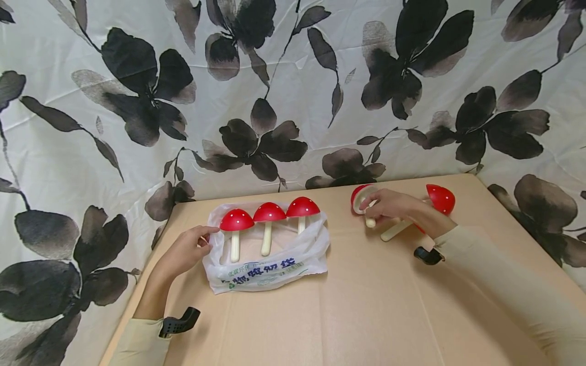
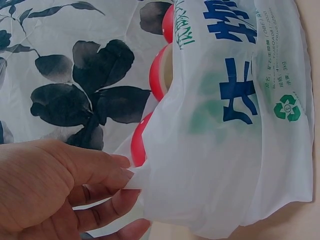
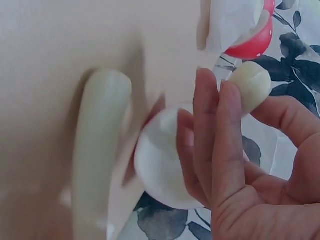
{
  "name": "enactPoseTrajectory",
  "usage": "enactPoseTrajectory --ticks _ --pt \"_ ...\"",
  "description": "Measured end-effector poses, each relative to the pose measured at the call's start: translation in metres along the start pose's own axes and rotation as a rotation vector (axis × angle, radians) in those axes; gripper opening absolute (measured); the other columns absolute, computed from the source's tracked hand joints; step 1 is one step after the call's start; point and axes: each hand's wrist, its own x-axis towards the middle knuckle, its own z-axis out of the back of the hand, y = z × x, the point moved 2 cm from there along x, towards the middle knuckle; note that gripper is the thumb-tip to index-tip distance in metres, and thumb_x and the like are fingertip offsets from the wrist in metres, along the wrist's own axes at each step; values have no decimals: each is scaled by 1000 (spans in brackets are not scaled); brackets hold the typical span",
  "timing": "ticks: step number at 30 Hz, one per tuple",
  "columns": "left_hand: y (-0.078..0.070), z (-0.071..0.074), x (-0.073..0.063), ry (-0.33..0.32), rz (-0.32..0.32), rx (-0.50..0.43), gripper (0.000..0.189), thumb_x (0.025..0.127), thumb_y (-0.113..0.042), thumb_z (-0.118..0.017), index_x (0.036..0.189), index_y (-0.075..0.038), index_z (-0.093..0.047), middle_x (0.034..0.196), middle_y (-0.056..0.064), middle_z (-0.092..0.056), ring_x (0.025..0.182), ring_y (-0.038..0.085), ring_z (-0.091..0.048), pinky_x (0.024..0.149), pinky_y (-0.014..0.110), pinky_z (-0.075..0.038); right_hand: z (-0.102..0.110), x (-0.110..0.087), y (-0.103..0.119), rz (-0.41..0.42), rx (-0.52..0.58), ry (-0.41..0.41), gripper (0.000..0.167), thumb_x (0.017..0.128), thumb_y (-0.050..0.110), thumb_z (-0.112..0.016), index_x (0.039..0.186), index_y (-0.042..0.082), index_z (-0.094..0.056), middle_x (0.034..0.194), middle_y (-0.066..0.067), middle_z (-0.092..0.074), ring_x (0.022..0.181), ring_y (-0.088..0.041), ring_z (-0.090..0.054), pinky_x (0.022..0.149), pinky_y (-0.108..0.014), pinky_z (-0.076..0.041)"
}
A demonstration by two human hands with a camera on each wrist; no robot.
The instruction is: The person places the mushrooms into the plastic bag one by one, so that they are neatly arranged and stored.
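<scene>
My left hand [image 1: 186, 248] pinches the left edge of a white plastic bag [image 1: 274, 277] between thumb and forefinger. Three toy mushrooms [image 1: 236, 220] with red, white-dotted caps lie side by side on the bag, pale stems toward me. In the left wrist view the bag [image 2: 215, 165] covers most of the caps. Over at the right, my right hand [image 1: 389, 204] holds another toy mushroom [image 1: 358, 198] by its stem [image 3: 252, 85], the cap's pale underside showing. Beside that hand lies a pale stem [image 1: 396, 230], partly hidden by the forearm, and a red cap [image 1: 441, 199].
The tan tabletop [image 1: 366, 305] stretches toward me. Behind it hangs a white cloth [image 1: 293, 91] with dark flowers, right along the table's back edge. Black wrist cameras [image 1: 180, 322] sit on both sleeves.
</scene>
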Motion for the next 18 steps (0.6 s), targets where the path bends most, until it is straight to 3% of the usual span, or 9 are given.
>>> enactPoseTrajectory --ticks 12,18 --pt "0 2 -1 -6 2 15 39 88 7 -59 126 7 -65 95 11 -63 85 23 -57 68 24 -51 -4 -1 0 -20 55 -87 39 97 19 -67 128 -4 -63 118 -17 -57 90 -19 -61 79 -26 -58" --pt "-1 3 -1 -11 2 16 39 88 6 -59 126 7 -65 97 11 -64 85 23 -58 68 24 -51 -4 -3 2 39 140 -85 43 97 17 -65 134 -5 -58 127 -20 -55 95 -18 -61 91 -35 -57"
